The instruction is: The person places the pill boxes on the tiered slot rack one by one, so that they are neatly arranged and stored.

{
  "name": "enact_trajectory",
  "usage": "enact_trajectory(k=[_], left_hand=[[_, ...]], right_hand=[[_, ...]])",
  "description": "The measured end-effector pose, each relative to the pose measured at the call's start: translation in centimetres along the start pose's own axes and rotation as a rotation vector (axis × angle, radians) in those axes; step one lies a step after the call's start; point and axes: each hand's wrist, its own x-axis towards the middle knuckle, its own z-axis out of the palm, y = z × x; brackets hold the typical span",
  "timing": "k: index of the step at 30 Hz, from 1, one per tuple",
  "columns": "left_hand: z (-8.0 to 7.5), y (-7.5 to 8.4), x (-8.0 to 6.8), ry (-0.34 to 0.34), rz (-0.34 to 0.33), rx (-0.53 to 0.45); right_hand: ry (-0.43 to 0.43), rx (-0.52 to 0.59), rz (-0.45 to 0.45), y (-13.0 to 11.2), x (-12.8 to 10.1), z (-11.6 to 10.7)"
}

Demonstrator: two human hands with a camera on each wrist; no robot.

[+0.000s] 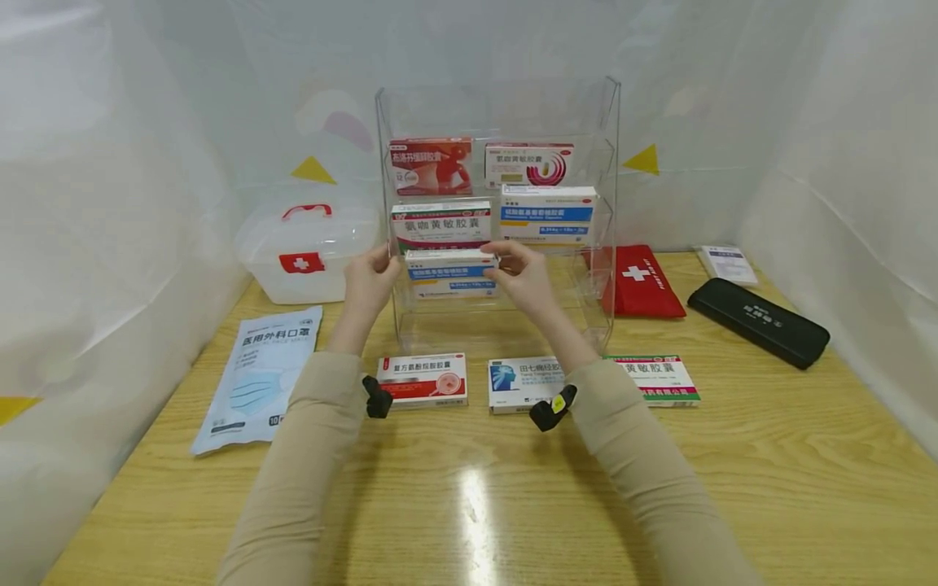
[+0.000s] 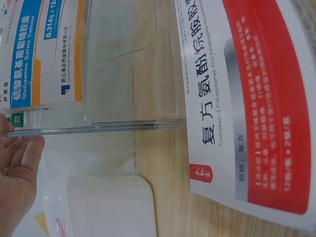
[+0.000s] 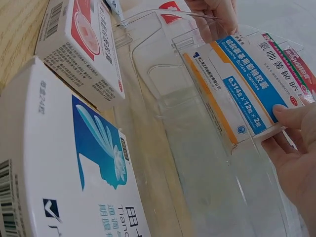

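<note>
A clear acrylic display rack (image 1: 506, 330) stands on the table with medicine boxes in its tiers. My left hand (image 1: 369, 281) grips the rack's left side edge; in the left wrist view, the fingers of that hand (image 2: 19, 173) lie around the transparent panel. With my right hand (image 1: 523, 277) I pinch the right end of a white, blue and orange glucosamine capsule box (image 1: 450, 277) at a lower tier. The right wrist view has the thumb (image 3: 291, 116) on the box's front, the other fingers partly hidden behind it. A green-and-white capsule box (image 1: 441, 226) sits just above it.
Higher tiers hold a red box (image 1: 431, 167), a pink-ringed box (image 1: 529, 165) and another glucosamine box (image 1: 547, 216). Three boxes lie before the rack, including a red-white one (image 1: 422, 380). A first-aid case (image 1: 315, 256), mask packet (image 1: 264, 378), red pouch (image 1: 645, 281) and black case (image 1: 758, 321) flank it.
</note>
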Motion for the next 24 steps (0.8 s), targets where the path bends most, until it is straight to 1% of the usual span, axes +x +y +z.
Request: enact_trajectory(k=[5, 14, 21, 24], left_hand=[[0.09, 0.03, 0.01, 0.017, 0.020, 0.008], [0.02, 0.14, -0.02, 0.016, 0.019, -0.002], [0.07, 0.21, -0.06, 0.029, 0.027, 0.000], [0.13, 0.23, -0.07, 0.033, 0.029, -0.002]], right_hand=[[-0.006, -0.019, 0.012, 0.07, -0.15, 0.07], [-0.020, -0.028, 0.005, -0.07, -0.33, 0.14], [-0.030, 0.027, -0.002, -0.05, -0.30, 0.57], [-0.038, 0.026, 0.003, -0.19, -0.37, 0.68]])
